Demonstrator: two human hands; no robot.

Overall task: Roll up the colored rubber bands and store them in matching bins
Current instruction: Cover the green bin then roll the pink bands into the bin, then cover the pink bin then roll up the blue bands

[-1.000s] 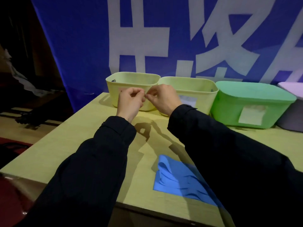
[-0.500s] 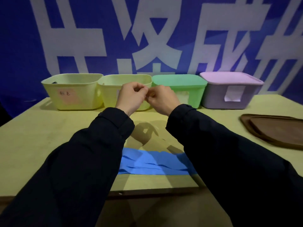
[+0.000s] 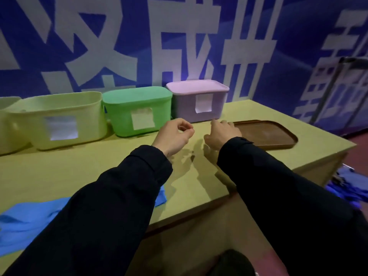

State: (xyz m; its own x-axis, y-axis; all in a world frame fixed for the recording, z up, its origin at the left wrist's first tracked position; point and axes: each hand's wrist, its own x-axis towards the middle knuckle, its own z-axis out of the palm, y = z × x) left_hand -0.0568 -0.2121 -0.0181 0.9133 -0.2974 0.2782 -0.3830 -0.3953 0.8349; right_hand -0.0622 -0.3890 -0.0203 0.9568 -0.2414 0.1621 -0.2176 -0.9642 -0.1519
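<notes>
Head view: both dark-sleeved arms reach out over a pale wooden table (image 3: 59, 172). Near the far edge, the left hand (image 3: 175, 135) hovers with its thumb and forefinger curled together as if pinching something; whether a rubber band sits between them is too small to tell. Beside it, apart, the right hand (image 3: 221, 133) stretches with loosely extended fingers holding nothing, their tips at the near-left rim of a brown tray (image 3: 276, 134) lying toward the right edge. Along the far edge stand, touching in a row, a pale yellow open bin (image 3: 57, 118), a green lidded bin (image 3: 137, 110) and a lilac lidded bin (image 3: 199, 100), each with a paper label on its front. Blue rubber bands (image 3: 25, 224) lie flat at the near left edge, partly hidden under the left sleeve.
</notes>
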